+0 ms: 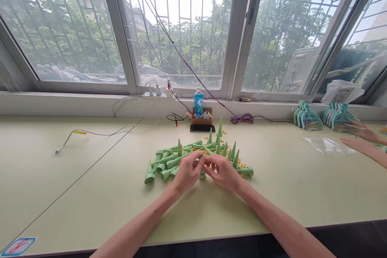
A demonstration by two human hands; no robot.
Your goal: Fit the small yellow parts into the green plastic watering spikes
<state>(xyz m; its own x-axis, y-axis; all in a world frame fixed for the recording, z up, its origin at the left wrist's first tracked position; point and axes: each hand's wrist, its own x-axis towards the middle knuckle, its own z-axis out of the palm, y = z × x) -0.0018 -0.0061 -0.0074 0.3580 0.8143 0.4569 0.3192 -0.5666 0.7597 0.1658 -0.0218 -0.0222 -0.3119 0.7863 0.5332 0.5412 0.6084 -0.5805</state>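
Observation:
Both my hands meet in front of a pile of green plastic watering spikes (166, 162) and small yellow plastic pieces (241, 164). My left hand (190, 170) is closed, its thumb and fingers pinching a green watering spike (202, 175) whose wide end shows below the fingers. Against the same spike, the fingers of my right hand (223, 171) are bent in a pinch. Whether they also hold a small yellow piece is hidden. Several spikes stand point up behind my right hand, while others lie on their sides by my left.
A bottle of blue liquid (198, 104) stands at a small cardboard box (202, 121), with a phone (202, 128) before it. Cables (243, 118) run along the sill. At right, another person's hands (359, 135) are near stacked pastel plastic items (338, 117) and a clear bag (328, 145).

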